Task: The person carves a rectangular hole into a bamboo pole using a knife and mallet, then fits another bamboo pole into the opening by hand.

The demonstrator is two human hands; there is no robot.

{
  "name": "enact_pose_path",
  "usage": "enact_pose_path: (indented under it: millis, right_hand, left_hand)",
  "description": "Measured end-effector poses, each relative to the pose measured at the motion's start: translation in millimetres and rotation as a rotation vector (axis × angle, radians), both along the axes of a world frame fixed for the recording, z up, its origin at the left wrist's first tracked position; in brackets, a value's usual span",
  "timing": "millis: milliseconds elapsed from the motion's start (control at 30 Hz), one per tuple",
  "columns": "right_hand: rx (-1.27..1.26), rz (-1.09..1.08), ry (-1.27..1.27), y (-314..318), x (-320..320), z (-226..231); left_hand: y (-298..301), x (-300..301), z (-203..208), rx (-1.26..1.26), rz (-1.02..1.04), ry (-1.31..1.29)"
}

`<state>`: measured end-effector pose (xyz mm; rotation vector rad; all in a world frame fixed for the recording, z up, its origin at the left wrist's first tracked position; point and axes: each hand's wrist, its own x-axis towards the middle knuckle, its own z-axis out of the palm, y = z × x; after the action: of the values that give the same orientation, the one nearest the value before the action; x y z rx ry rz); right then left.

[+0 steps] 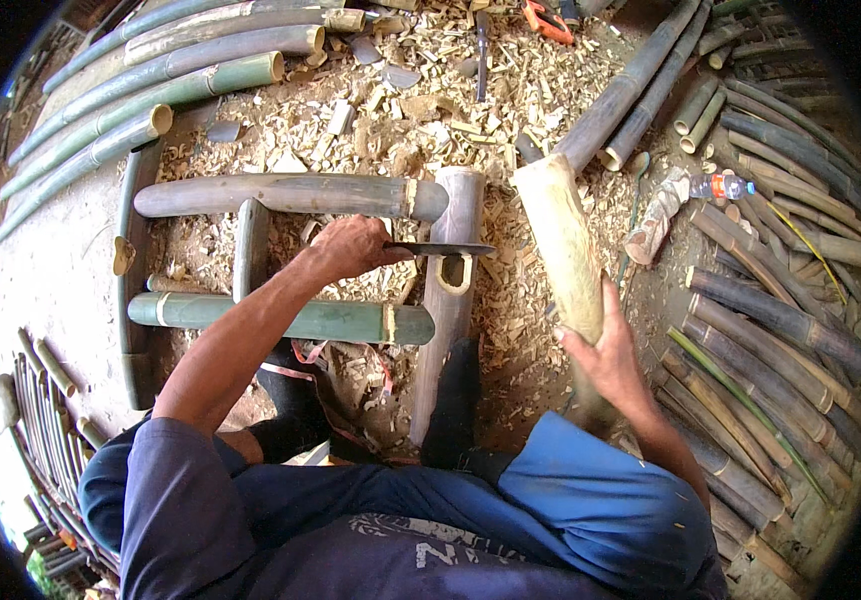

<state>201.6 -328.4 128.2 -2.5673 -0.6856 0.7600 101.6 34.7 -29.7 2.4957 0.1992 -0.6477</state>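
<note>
My left hand (350, 246) is closed round the handle of a chisel (450, 249). Its long, flat, dark blade points right, crossing a grey bamboo post (440, 345) just above a squarish hole (453, 272) cut in the wall. I cannot tell if blade and bamboo touch. On the right, my right hand (605, 350) grips a thick, pale wooden mallet (558, 230) low down, its wide end tilted away from me. Two rounded-end bamboo rails, a grey one (290, 195) and a green one (335, 320), lie on the left, their ends close beside the post.
Wood chips (390, 130) cover the ground. Bamboo poles lie far left (180, 85) and are stacked along the right (780, 320). A plastic bottle (720, 187) lies at the right, an orange tool (547, 20) at the far edge. My dark-covered foot (455, 395) is against the post.
</note>
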Motion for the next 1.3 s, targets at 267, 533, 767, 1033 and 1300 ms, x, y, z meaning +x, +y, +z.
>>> enact_pose_path:
  millis: [267,533,767,1033,1300]
  right_hand:
    - [-0.029,0.029,-0.009,-5.6,17.0,9.7]
    - [-0.162,0.019,0.168,-25.8,12.0,-14.2]
    - [0.386,-0.311,0.016,-7.6,-7.9,0.6]
    - [0.109,0.023,0.037,-20.3,16.3,11.0]
    - [-0.022,-0.081,0.156,-43.5,-21.6,-39.5]
  left_hand:
    - [1.6,7.9,3.7,-0.001,-0.06,0.021]
    - [4.3,16.3,2.6,-0.043,-0.117,-0.02]
    - [9.1,16.2,-5.2,-0.132,-0.113,0.032]
    - [13.3,18.3,-15.8,-0.207,-0.082,0.249]
    - [11.8,23.5,-7.8,-0.208,-0.176,0.248]
